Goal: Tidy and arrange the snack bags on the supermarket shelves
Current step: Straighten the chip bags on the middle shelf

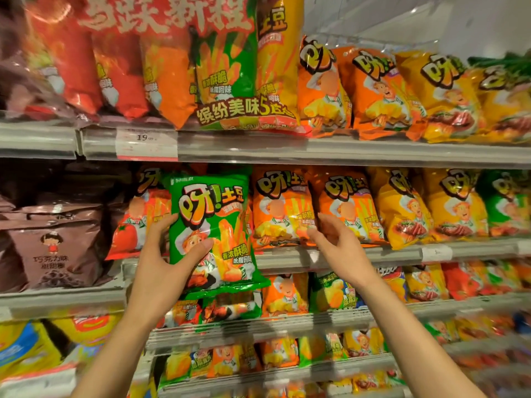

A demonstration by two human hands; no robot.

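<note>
head view of supermarket snack shelves, both forearms raised. the left hand is clamped on a green bag, thumb across the lower front of the bag and fingers wrapped round its left edge. the green bag is held upright in front of the middle shelf, its lower end hanging below the shelf lip and covering part of the row beneath; it overlaps a red bag standing on the shelf to its left. the right hand is apart, fingers spread and slightly curled, holding nothing; its fingertips lie against or just before the lower front of two orange bags that stand upright side by side on the middle shelf, just right of the green bag. whether the fingertips touch the bags cannot be told. further right on the same shelf stand yellow bags and, at the frame edge, another green one, blurred. left of the red bag, on a lower-set section, sit brown bags. the top shelf carries a large multipack in a clear wrapper, with orange and yellow bags in a row to its right; a price tag reading 19 is clipped to the shelf lip below the multipack. lower shelves hold smaller bags of mixed colours, much blurred.
</note>
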